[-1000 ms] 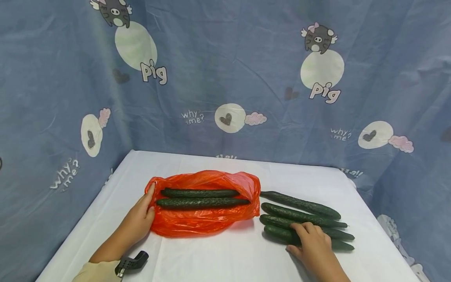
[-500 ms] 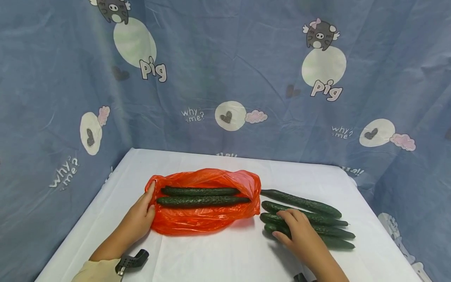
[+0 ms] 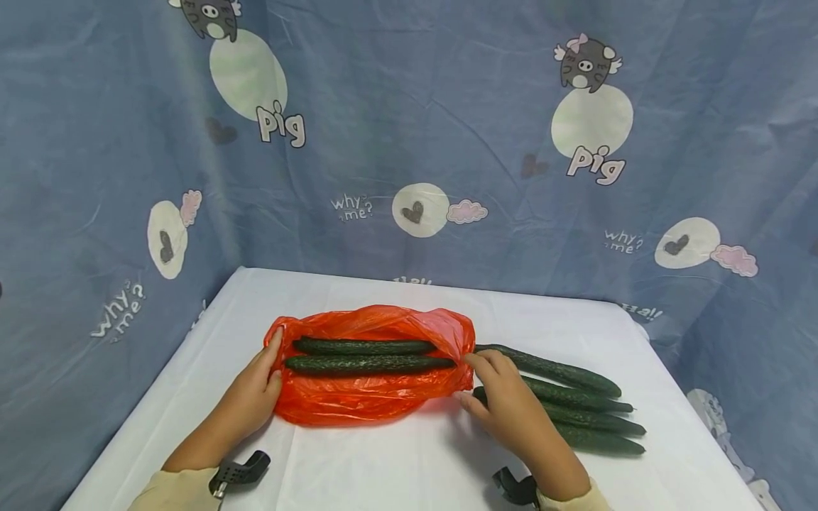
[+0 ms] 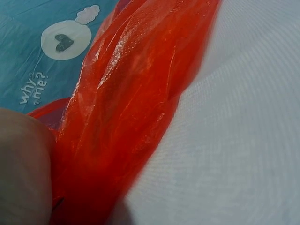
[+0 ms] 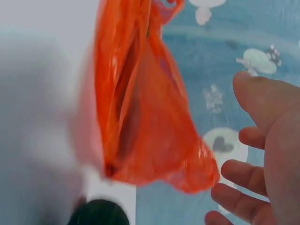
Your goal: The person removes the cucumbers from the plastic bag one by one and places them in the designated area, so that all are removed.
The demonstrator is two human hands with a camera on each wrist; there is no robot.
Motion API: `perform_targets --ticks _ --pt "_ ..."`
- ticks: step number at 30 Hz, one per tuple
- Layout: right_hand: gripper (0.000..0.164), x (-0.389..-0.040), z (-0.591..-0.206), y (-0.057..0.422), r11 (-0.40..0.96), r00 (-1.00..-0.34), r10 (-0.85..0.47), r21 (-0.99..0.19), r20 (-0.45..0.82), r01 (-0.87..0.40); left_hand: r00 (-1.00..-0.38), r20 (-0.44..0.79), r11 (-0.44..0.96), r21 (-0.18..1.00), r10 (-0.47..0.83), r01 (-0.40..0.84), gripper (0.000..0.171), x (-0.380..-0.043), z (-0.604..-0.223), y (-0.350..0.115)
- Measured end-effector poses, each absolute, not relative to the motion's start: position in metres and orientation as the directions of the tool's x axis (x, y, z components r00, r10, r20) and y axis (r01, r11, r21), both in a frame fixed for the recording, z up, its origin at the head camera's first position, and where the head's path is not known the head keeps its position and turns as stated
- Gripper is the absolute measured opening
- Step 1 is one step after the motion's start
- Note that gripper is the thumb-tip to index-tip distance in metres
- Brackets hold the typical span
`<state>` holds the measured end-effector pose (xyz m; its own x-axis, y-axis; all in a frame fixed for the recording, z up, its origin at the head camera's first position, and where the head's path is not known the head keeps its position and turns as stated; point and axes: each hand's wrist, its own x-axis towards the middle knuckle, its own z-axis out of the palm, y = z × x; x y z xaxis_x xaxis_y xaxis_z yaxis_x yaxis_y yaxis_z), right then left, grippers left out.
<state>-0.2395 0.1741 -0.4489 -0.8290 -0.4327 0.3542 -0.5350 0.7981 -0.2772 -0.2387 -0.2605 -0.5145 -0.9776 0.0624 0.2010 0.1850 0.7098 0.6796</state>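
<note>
An orange-red plastic bag (image 3: 358,408) lies with its mouth spread, and two long green cucumbers rest in it: the rear cucumber (image 3: 364,346) and the front cucumber (image 3: 371,365). My left hand (image 3: 252,390) holds the bag's left rim, fingers at the edge and thumb toward the front. At the bag's right end is my right hand (image 3: 501,397), empty, fingers loosely bent. The right wrist view shows its fingers (image 5: 243,176) apart from the bag (image 5: 154,122). Under and beyond this hand lie several loose cucumbers, the farthest cucumber (image 3: 556,370) among them, partly hidden by the hand.
A white cloth (image 3: 383,468) covers the table. Blue printed curtain (image 3: 358,128) hangs behind it and along both sides. Dark wrist devices, the left one (image 3: 239,470) and the right one (image 3: 514,486), sit at the sleeves.
My right hand has left the loose cucumbers and moved left, up to the bag's right end, without carrying anything. The left hand stays at the bag's rim.
</note>
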Motion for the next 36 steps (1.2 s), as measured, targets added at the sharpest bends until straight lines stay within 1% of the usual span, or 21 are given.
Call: perform_targets --ticks 6,9,14,18,24,30,36 --pt "0.051 -0.245 -0.447 0.147 0.77 -0.776 -0.499 -0.215 0.385 -0.601 -0.978 0.201 0.713 0.676 0.06 0.183 0.085 -0.239 -0.515 -0.261" --pt "0.05 -0.245 -0.444 0.134 0.758 -0.756 -0.524 -0.19 0.393 -0.624 -0.974 0.22 0.716 0.67 0.063 0.198 0.085 -0.239 -0.515 -0.261" --pt "0.05 -0.249 -0.441 0.114 0.73 -0.741 -0.546 -0.211 0.391 -0.65 -0.967 0.247 0.711 0.667 0.069 0.222 0.084 -0.241 -0.514 -0.261" --pt "0.05 -0.257 -0.441 0.097 0.709 -0.746 -0.561 -0.257 0.359 -0.657 -0.973 0.221 0.707 0.678 0.068 0.204 0.084 -0.241 -0.514 -0.26" --pt "0.057 -0.273 -0.444 0.071 0.7 -0.772 -0.575 -0.327 0.269 -0.635 -0.977 0.208 0.705 0.684 0.056 0.186 0.083 -0.238 -0.515 -0.261" --pt "0.062 -0.285 -0.452 0.047 0.716 -0.788 -0.586 -0.336 0.187 -0.612 -0.975 0.214 0.699 0.688 0.062 0.196 0.083 -0.237 -0.517 -0.261" --pt "0.062 -0.294 -0.467 0.027 0.721 -0.797 -0.58 -0.349 0.167 -0.598 -0.974 0.218 0.702 0.683 0.068 0.202 0.082 -0.237 -0.516 -0.262"
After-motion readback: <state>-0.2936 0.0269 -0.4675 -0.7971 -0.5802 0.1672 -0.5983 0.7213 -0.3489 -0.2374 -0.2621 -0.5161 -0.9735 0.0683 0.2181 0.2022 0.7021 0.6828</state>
